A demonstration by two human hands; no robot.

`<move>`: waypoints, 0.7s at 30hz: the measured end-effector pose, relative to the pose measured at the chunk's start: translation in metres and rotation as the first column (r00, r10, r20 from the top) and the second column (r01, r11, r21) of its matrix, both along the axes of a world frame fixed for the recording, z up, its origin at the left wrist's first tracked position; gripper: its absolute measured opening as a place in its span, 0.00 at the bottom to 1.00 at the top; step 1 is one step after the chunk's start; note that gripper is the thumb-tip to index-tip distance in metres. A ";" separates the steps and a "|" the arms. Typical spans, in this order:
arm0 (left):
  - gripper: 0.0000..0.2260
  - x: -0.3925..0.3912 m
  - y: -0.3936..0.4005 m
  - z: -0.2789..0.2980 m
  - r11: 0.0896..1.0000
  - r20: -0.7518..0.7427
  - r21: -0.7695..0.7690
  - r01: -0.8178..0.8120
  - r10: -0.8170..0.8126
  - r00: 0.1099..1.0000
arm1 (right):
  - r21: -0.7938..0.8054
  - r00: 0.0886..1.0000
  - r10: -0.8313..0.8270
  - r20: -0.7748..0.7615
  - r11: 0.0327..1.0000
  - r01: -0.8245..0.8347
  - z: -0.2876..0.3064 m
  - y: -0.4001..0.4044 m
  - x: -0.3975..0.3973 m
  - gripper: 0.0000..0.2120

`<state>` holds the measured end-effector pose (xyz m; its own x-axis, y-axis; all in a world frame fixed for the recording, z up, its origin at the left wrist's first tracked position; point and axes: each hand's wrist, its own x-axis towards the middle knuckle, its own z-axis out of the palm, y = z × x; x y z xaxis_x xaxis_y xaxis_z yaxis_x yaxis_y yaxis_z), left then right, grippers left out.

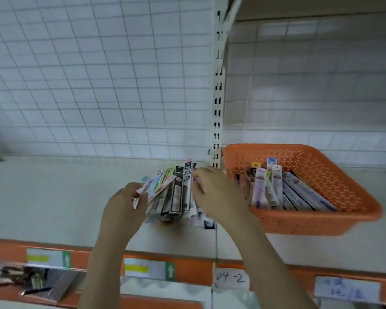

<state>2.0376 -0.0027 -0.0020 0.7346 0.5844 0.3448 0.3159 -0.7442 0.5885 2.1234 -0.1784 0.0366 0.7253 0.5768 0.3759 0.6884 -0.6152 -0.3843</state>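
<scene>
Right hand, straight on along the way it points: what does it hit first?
The fanned bundle of long, narrow printed packets: the right hand points forward-left, fingers curled seemingly against the bundle's right edge. Depth is unclear.

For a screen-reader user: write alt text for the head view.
Two hands gather a fanned bundle of slim packets on a pale shelf: the left hand pinches its left edge, the right hand grips its right side. Beside it, an orange perforated basket holds more packets.
</scene>
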 end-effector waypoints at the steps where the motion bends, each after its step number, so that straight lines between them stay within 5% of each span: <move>1: 0.12 -0.001 0.009 -0.003 1.000 -0.014 -0.001 0.003 -0.003 1.000 | -0.034 0.999 -0.042 0.006 0.999 0.042 -0.001 0.006 0.001 0.13; 14: 0.28 0.028 0.069 -0.013 0.973 -0.346 -0.024 0.228 -0.222 0.912 | -0.200 0.950 -0.305 -0.059 0.936 0.289 -0.029 0.053 0.017 0.16; 21: 0.20 0.039 0.071 -0.017 0.971 -0.344 -0.065 0.229 -0.237 0.909 | -0.270 0.835 -0.507 -0.214 0.852 0.448 -0.046 0.045 0.029 0.22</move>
<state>2.0765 0.0685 -0.0194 0.9217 0.3865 0.0324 0.3221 -0.8092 0.4914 2.1527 -0.1337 -0.0091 0.9840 0.1729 0.0425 0.1769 -0.9229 -0.3421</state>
